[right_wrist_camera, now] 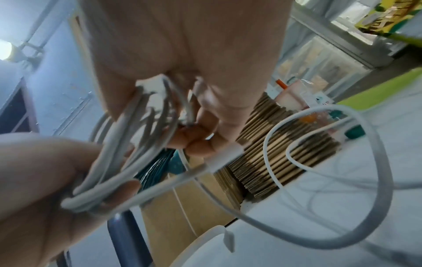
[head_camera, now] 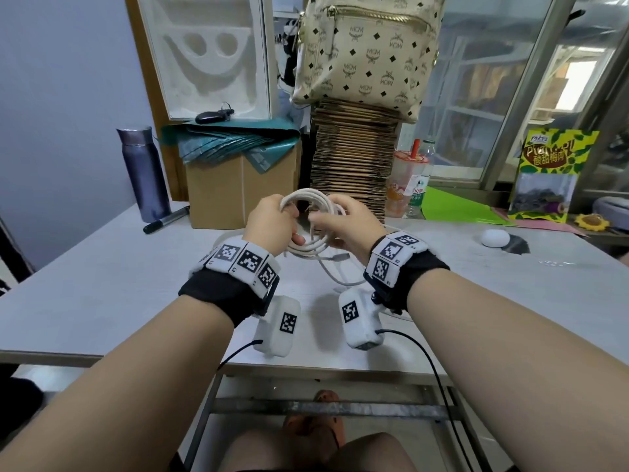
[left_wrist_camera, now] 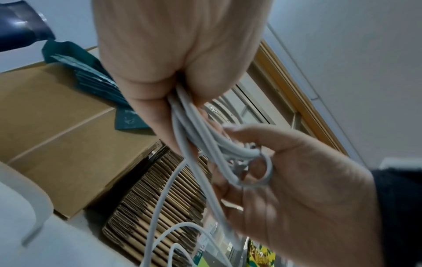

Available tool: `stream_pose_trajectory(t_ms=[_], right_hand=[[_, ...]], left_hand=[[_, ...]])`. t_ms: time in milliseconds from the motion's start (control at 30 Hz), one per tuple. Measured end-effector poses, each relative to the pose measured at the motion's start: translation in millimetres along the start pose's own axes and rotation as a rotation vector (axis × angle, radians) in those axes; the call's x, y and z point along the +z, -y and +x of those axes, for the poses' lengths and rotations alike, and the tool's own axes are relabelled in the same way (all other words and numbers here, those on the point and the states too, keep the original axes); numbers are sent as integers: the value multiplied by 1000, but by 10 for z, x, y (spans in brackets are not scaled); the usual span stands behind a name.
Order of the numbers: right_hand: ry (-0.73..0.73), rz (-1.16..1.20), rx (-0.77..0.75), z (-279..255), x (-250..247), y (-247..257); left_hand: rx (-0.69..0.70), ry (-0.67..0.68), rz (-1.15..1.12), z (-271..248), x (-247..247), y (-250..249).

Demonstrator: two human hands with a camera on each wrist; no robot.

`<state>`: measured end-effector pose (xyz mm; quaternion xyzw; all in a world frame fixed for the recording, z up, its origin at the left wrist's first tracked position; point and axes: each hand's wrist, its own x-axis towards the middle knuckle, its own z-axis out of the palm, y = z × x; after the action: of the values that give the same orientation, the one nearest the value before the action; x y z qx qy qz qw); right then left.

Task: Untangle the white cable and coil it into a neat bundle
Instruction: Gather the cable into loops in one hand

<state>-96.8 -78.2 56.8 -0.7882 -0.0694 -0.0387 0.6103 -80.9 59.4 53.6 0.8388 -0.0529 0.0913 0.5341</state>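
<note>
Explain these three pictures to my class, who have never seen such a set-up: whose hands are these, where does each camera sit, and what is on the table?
There is no machine: a person works with bare hands. The wide picture comes from a head-worn camera looking down. The other two come from white padded cameras strapped under the wrists, each looking along its hand. The left hand and right hand both grip the white cable, looped into a coil above the grey table; a loose tail hangs down. Behind are a purple flask, a cardboard box, a stack of flat cardboard and a black marker.
</note>
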Motion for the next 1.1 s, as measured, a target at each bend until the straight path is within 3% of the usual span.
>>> stream_pose_trajectory(t_ms=[133, 367, 433, 500, 567, 633, 733, 800, 867, 933, 1000, 1100], right_hand=[[-73, 317, 107, 16, -61, -17], [-296, 139, 91, 109, -158, -123], [-316, 0, 86, 102, -164, -142], [-293, -294, 99, 108, -146, -135], [-311, -612, 185, 103, -111, -127], [-389, -781, 249, 99, -75, -116], [-455, -970, 18, 48, -44, -49], [-286, -1084, -119, 39, -32, 25], [-70, -934, -132, 25, 17, 124], [66, -491, -80, 15, 77, 176], [165, -87, 38, 17, 134, 170], [270, 130, 251, -3, 159, 135]], left_hand=[[19, -50, -102, 20, -11, 45], [-174, -179, -566, 97, -67, 74], [-173, -218, -586, 102, -77, 81], [-137, -259, -557, 87, -61, 86], [-87, -290, -511, 56, -42, 78], [-36, -282, -454, 25, -32, 57], [51, -255, -326, -10, -38, 23], [99, -252, -255, -23, -48, -3], [126, -243, -229, -26, -61, -32], [145, -225, -245, -29, -71, -60], [171, -215, -263, -39, -73, -80], [202, -231, -316, -55, -87, -95]])
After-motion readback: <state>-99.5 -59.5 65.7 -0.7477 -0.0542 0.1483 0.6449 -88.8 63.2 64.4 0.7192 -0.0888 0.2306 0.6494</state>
